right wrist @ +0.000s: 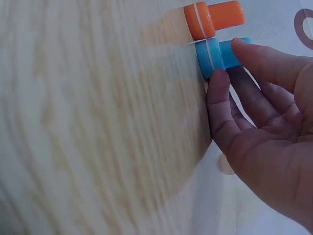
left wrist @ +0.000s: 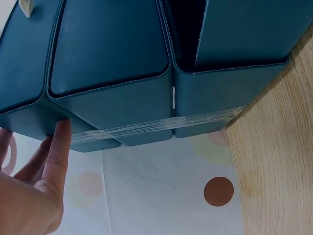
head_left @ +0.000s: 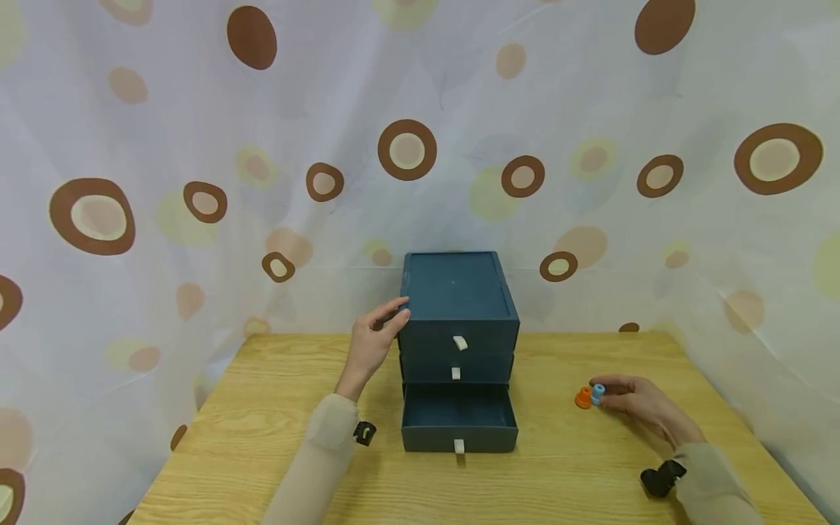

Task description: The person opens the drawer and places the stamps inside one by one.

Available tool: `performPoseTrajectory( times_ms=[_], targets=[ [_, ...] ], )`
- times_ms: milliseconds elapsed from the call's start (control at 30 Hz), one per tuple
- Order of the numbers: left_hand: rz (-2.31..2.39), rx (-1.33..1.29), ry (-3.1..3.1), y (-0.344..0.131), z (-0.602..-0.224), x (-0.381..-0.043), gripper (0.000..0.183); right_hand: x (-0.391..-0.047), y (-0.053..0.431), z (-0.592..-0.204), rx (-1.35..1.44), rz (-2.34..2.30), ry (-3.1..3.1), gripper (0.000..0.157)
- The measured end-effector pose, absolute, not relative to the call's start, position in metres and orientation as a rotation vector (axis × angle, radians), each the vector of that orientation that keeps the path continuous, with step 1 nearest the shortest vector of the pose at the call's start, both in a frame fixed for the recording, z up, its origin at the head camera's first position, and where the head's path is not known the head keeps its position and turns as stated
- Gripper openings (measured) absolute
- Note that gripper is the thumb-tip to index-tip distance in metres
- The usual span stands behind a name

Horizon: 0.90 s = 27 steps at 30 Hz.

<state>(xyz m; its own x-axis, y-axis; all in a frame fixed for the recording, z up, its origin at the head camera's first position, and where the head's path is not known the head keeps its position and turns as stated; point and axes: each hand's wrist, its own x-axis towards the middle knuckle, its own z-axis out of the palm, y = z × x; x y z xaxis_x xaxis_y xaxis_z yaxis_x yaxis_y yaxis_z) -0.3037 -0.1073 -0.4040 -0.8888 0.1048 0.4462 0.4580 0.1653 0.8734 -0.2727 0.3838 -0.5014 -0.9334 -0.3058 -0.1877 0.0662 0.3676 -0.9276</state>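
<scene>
A dark blue three-drawer cabinet stands at the middle of the table, its bottom drawer pulled out with a bare floor inside. My left hand touches the cabinet's upper left side with fairly straight fingers; in the left wrist view the fingertips rest against the side wall. On the right, my right hand pinches a small light-blue stepped cylinder between thumb and finger. A matching orange stepped cylinder stands upright right beside it on the table.
The wooden table ends at a patterned curtain behind and at both sides. Small white pull tabs stick out from the drawer fronts. Clear tape runs along the cabinet's side.
</scene>
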Motion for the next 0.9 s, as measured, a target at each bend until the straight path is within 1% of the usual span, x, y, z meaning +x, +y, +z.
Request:
performPoseTrajectory(
  times_ms=[267,567,700,900],
  targets=[
    [-1.763,-0.546,-2.161,-0.108,-0.404,-0.304,0.036,-0.273,0.384,-0.502,-0.207,-1.612,2.33,0.055],
    [-1.764,-0.547,-2.156,-0.108,-0.405,-0.304,0.037,-0.268,0.38,-0.504,-0.152,-1.576,2.429,0.056],
    [-1.767,-0.546,-2.155,-0.108,-0.405,-0.303,0.036,-0.267,0.38,-0.504,-0.124,-1.58,2.465,0.058],
    [-1.762,-0.55,-2.152,-0.107,-0.405,-0.304,0.036,-0.262,0.383,-0.503,-0.154,-1.629,2.495,0.061]
  ],
)
